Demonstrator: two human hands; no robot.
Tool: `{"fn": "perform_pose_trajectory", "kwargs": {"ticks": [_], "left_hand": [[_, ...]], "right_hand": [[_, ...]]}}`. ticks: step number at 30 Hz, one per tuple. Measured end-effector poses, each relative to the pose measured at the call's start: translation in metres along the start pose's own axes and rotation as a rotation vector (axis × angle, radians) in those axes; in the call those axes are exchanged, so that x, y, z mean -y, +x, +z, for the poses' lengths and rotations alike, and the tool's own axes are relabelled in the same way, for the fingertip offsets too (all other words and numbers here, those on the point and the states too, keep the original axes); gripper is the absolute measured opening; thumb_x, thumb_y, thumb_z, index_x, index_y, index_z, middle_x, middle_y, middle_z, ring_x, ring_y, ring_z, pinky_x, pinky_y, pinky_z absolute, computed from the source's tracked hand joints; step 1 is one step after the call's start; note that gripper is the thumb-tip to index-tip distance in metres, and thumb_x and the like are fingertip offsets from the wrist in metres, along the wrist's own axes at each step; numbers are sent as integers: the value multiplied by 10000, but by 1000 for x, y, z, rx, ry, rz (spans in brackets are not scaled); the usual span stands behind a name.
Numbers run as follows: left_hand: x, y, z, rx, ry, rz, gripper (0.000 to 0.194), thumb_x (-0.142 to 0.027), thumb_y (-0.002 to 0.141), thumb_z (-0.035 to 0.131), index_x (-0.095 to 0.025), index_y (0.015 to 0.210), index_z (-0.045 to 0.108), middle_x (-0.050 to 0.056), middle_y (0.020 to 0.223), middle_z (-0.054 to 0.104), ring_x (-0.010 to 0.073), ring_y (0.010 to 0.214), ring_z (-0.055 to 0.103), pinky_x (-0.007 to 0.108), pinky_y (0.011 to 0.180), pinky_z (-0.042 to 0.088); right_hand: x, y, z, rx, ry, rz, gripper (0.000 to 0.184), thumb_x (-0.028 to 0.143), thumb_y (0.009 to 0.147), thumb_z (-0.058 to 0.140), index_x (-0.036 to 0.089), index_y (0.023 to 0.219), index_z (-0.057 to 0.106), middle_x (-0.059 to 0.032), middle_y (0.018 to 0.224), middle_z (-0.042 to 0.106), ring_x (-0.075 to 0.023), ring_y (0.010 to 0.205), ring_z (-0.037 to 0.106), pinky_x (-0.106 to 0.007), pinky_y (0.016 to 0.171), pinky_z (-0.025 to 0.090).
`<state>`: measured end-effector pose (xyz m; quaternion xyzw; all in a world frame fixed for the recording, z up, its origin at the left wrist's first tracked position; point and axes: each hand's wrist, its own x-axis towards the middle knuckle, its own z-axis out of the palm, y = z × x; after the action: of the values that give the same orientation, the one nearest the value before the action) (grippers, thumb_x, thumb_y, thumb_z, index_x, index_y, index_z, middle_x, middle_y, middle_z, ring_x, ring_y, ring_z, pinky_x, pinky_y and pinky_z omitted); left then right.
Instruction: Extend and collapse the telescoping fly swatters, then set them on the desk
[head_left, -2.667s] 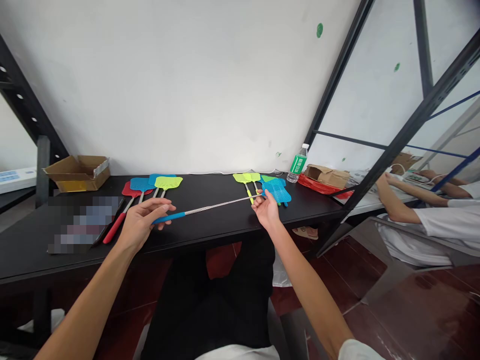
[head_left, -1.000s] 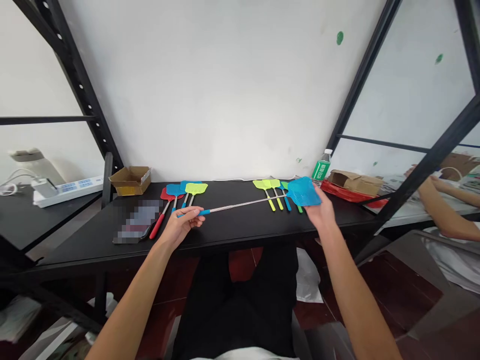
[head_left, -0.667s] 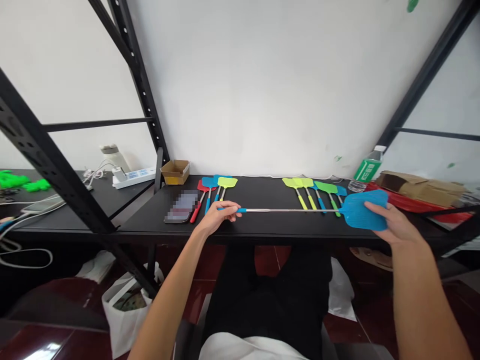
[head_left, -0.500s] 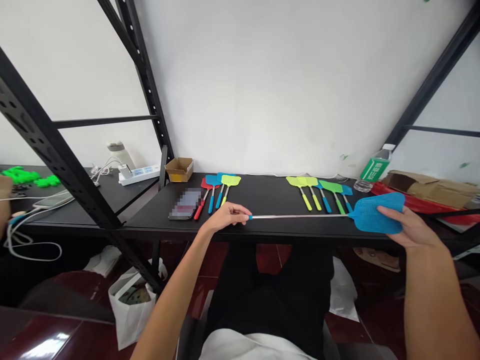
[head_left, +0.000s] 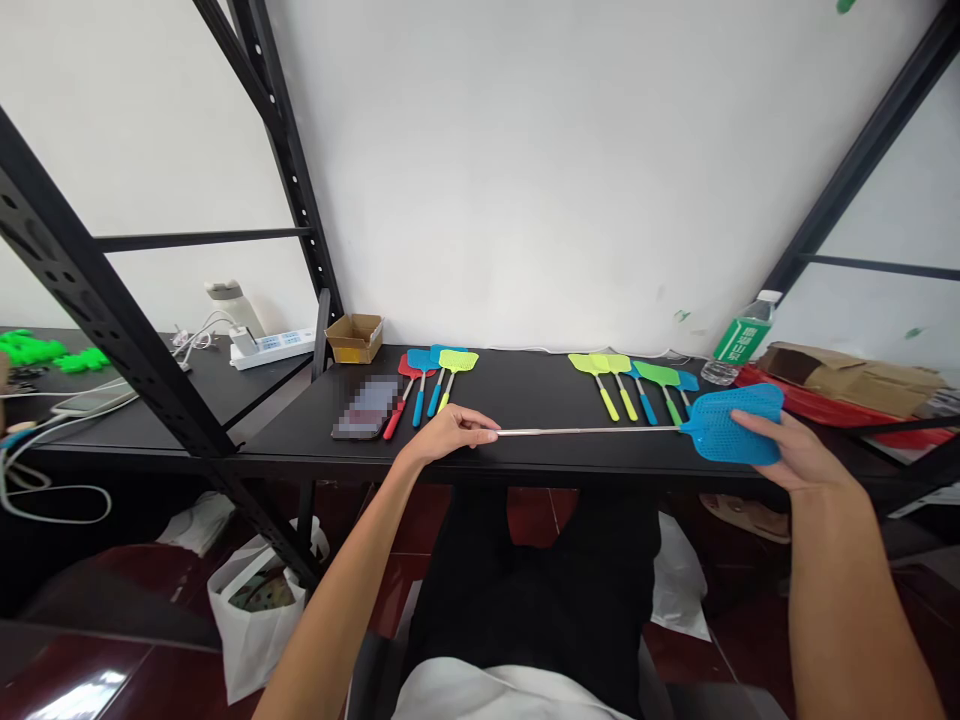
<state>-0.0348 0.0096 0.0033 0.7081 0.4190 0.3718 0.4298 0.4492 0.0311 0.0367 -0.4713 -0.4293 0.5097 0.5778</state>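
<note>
A blue fly swatter (head_left: 731,428) with a thin metal rod is stretched sideways between my hands, just above the table's front edge. My right hand (head_left: 796,445) pinches its perforated blue head, thumb on the near face. At the other end, my left hand (head_left: 454,432) has its fingers closed round the handle end, and most of the handle is hidden inside the hand. Behind my left hand lie several fly swatters, with a red handle (head_left: 394,420) and a yellow head (head_left: 459,361) among them. Another row, including a green swatter (head_left: 660,376), lies toward the right.
On the black table (head_left: 525,390) are a phone (head_left: 367,408), a small cardboard box (head_left: 355,338) and a water bottle (head_left: 742,338). Flattened cardboard (head_left: 855,378) rests on red plastic at right. A black metal post (head_left: 112,290) rises at left, near a power strip (head_left: 274,348).
My right hand and the swatter's head have moved slightly left, and the visible rod between my hands looks a little shorter. The blue handle tip beside my left fingers no longer shows.
</note>
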Motion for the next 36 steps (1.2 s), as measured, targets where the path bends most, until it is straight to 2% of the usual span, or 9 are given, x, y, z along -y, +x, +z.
{"fn": "perform_pose_trajectory", "kwargs": {"ticks": [12, 16, 24, 36], "left_hand": [[0, 0, 1, -51, -2, 2, 359, -458, 754, 768, -153, 940, 798, 28, 700, 650, 105, 611, 494, 227, 557, 387], [1, 1, 3, -59, -9, 1, 360, -465, 749, 768, -159, 935, 798, 20, 670, 640, 110, 603, 499, 229, 553, 388], [-3, -1, 3, -78, 33, 11, 353, -472, 763, 751, -162, 925, 800, 38, 719, 669, 115, 610, 499, 235, 558, 386], [0, 0, 3, -78, 2, 8, 353, -463, 756, 765, -156, 928, 799, 26, 679, 642, 110, 606, 482, 229, 554, 380]], "right_hand": [[1, -1, 13, 7, 17, -21, 328, 169, 636, 844, 208, 949, 753, -81, 930, 788, -277, 756, 756, -323, 645, 655], [2, 0, 20, 20, 1, -9, 303, 186, 671, 823, 193, 966, 755, -91, 946, 785, -270, 757, 751, -315, 641, 646], [1, -2, 30, 60, -15, -4, 325, 223, 676, 824, 205, 988, 732, -101, 1010, 777, -304, 858, 752, -353, 748, 641], [5, -8, 39, 55, -13, -17, 302, 217, 683, 821, 199, 966, 716, -99, 972, 778, -298, 839, 753, -356, 752, 641]]}}
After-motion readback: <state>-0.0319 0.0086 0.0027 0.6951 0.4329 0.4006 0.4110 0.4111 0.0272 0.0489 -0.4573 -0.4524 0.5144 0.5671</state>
